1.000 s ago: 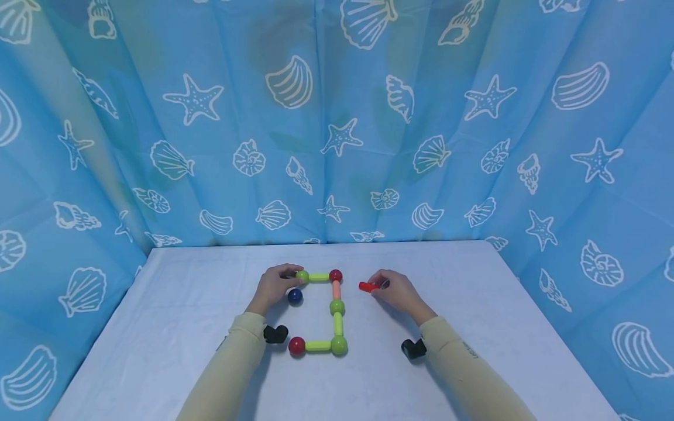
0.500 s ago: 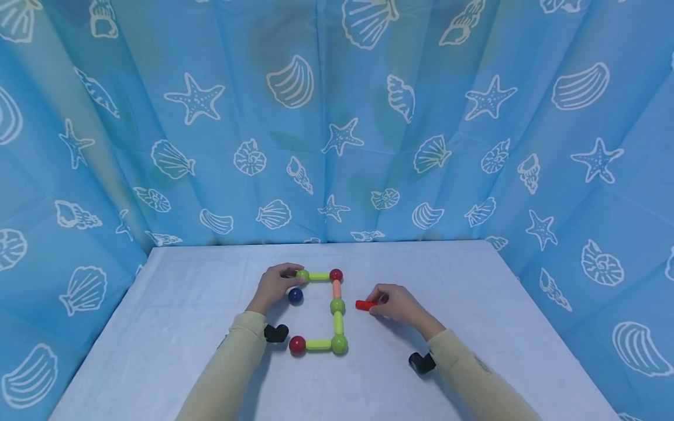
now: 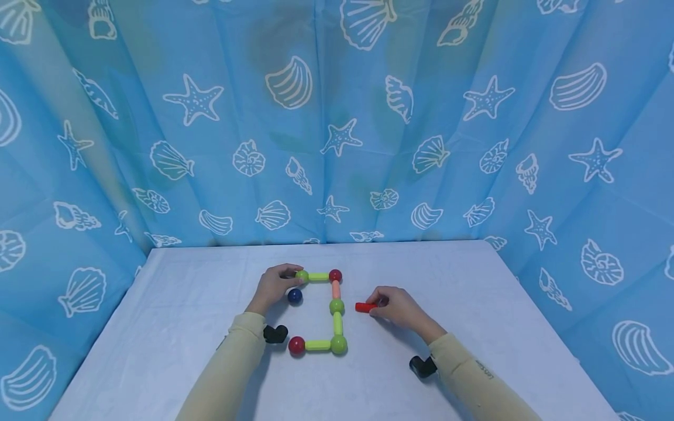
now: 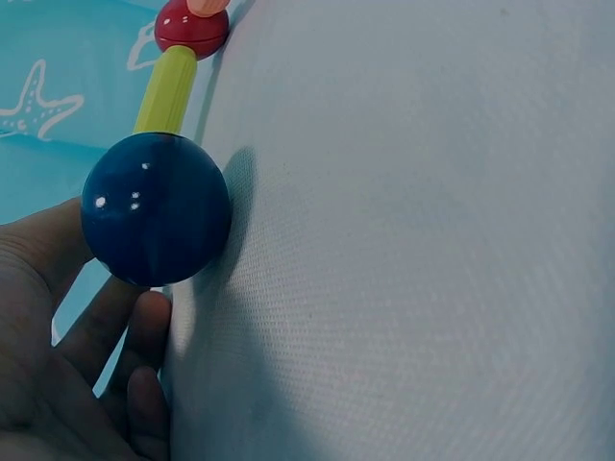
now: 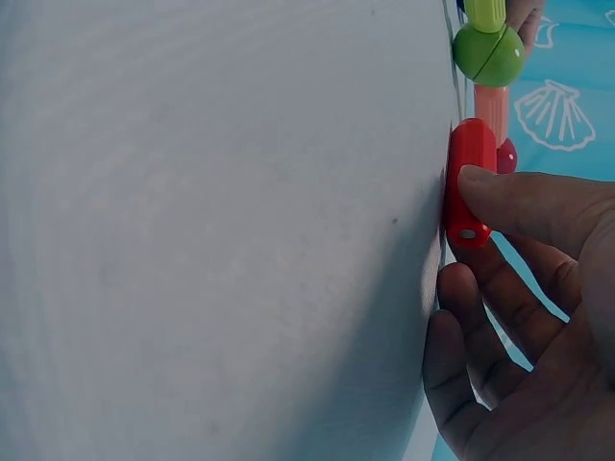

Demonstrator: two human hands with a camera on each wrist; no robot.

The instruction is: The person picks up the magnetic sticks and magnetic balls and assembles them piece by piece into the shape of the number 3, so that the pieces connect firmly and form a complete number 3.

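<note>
In the head view my left hand pinches the green ball at the far left end of a chain of balls and rods. A dark blue ball lies beside that hand; in the left wrist view it hides the pinched ball. My right hand holds a red rod between thumb and fingers. The rod points left at the chain's middle green ball, with a gap between them. A pink rod joins this ball to the far dark red ball.
From the middle ball the chain runs along a yellow-green rod to a near green ball, then leftward to a dark red ball. White cloth covers the table. A blue shell-print curtain stands behind it.
My right hand has brought the red rod nearer to me, from beside the pink rod to level with the middle green ball. The left hand and the chain stay put.
</note>
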